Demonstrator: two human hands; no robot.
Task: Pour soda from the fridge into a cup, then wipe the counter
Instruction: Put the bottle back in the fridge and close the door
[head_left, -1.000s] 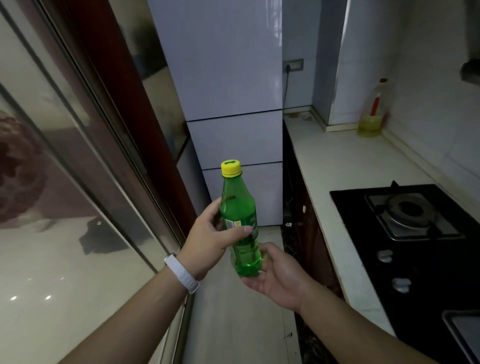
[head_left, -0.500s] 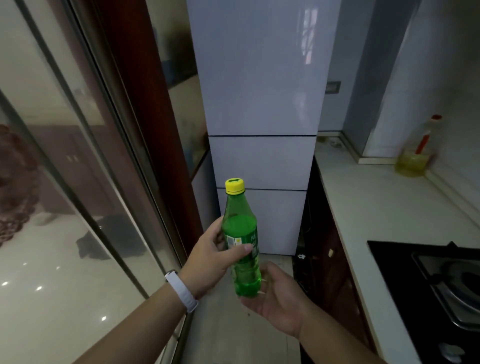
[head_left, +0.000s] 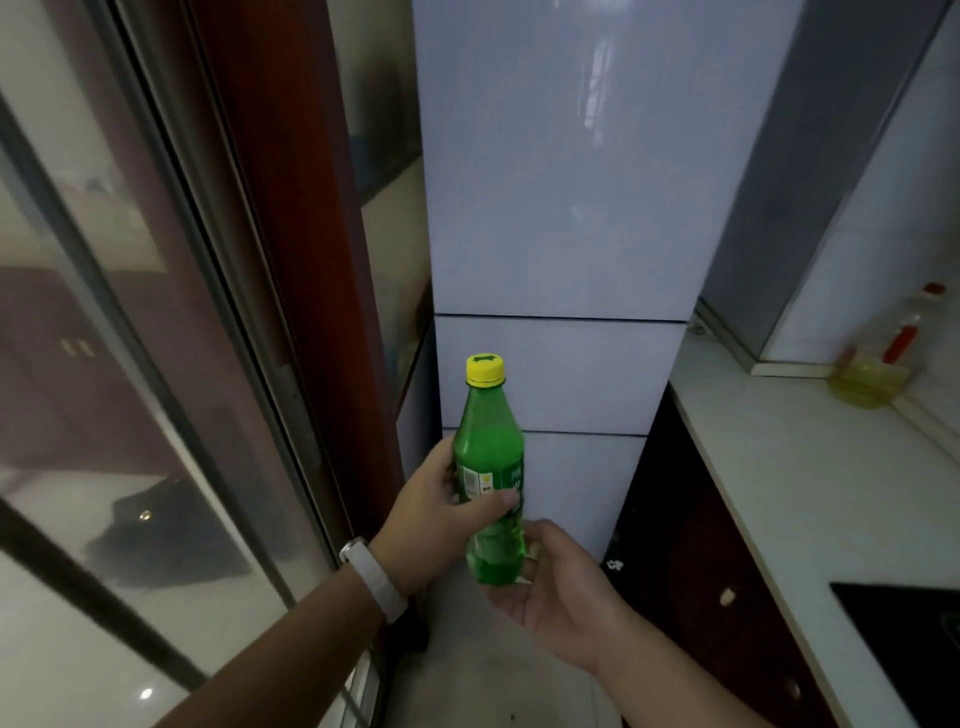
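Fridge (head_left: 561, 208): we stand nearer it than a second ago, and its white doors now fill the middle of the view.
Soda bottle (head_left: 488, 467): its yellow cap (head_left: 485, 370) now sits before the fridge's middle door; earlier it met the seam below that door.
Hob (head_left: 904, 639): we now see only one corner, well right of the fridge.
Oil bottle (head_left: 878, 374): now farther right of the fridge, level with its middle door rather than the seam above.
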